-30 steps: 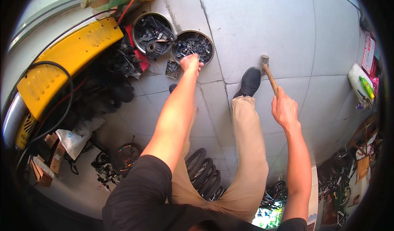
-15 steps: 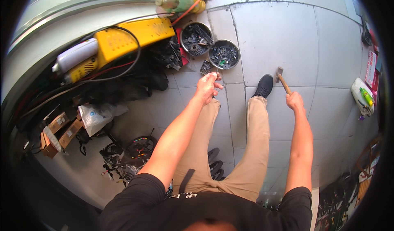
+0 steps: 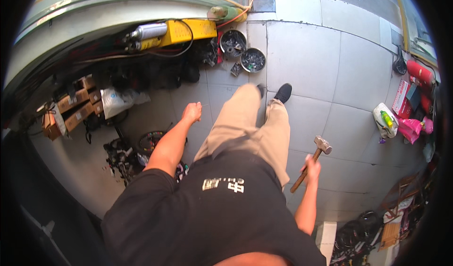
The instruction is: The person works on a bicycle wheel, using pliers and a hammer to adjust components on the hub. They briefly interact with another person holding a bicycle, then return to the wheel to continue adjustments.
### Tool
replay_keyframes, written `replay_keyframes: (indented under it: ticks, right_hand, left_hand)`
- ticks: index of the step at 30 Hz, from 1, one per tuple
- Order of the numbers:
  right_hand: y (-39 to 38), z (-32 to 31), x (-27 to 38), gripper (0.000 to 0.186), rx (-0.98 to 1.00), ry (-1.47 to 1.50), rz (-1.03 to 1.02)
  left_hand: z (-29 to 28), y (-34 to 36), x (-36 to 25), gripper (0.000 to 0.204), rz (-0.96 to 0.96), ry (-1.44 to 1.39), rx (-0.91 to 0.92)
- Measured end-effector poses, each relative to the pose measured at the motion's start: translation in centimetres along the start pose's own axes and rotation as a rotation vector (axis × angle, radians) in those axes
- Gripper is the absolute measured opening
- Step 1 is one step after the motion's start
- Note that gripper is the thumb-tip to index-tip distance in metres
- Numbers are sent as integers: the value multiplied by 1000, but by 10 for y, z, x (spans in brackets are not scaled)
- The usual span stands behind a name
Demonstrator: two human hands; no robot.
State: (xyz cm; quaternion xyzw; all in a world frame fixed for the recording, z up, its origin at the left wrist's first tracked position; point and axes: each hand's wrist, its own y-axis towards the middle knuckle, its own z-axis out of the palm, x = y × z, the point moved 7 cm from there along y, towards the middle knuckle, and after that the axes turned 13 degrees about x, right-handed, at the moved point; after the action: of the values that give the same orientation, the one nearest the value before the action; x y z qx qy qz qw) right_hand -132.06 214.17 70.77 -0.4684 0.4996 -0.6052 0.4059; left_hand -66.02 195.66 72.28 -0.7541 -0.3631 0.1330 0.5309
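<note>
My right hand (image 3: pixel 311 168) is wrapped round the wooden handle of a hammer (image 3: pixel 323 144). Its metal head points up and away from me, and the handle's end sticks out below my fist. On the other side, my left hand (image 3: pixel 192 112) is closed in a pinch, held out beside my left leg. A short thin pin-like piece (image 3: pixel 205 105) pokes out from its fingertips, too small to name surely. Neither hand touches anything else.
Ahead on the tiled floor (image 3: pixel 302 53) stand two round metal bowls (image 3: pixel 253 60) of small dark parts. A yellow metal box (image 3: pixel 188 32) lies along the left wall, with cardboard boxes (image 3: pixel 78 116) nearer. At right are a white bag (image 3: pixel 384 119) and a pink bag (image 3: pixel 409 130).
I have straightened up and moved back from the bowls. My left hand has drawn back to the left, away from them. The hammer has come nearer to my body, its head now raised.
</note>
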Motion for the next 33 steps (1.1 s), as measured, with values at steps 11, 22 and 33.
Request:
replay_keyframes:
  ticks: [11, 22, 33]
  right_hand:
    - [30, -99, 256, 31, -300, -312, 155]
    - [55, -69, 526, 35, -188, -632, 167]
    - [240, -140, 906, 53, -168, -1301, 42]
  left_hand:
    - [-6, 4, -170, 39, 128, -263, 145]
    - [-285, 17, -605, 34, 728, -662, -74]
    - [-346, 40, -749, 36, 346, -683, -93]
